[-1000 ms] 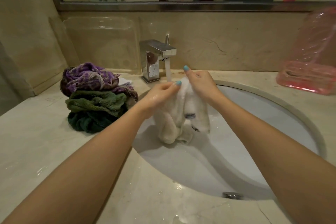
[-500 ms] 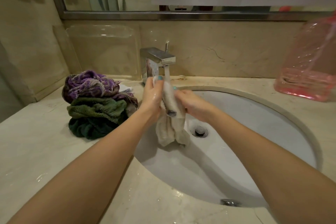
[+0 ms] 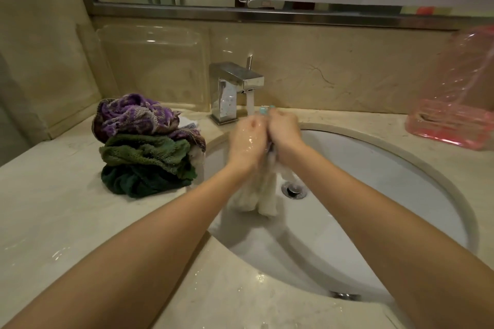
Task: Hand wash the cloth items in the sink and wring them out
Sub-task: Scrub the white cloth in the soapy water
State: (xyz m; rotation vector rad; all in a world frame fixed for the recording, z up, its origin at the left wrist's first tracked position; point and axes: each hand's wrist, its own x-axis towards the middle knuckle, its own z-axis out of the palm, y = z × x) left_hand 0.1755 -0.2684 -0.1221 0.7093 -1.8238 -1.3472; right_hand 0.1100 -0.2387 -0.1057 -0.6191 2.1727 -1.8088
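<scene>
My left grip (image 3: pixel 247 141) and right grip (image 3: pixel 284 132), side by side mid-frame, both clench the white cloth (image 3: pixel 258 195); its length hangs down beneath them.

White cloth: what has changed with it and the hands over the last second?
The left hand and right hand closed together: a second ago they held the cloth spread by its top, now they grip it bunched between them under the stream, ends hanging over the sink. Neither let go. The tap runs as before; the pile on the counter is unmoved.
</scene>
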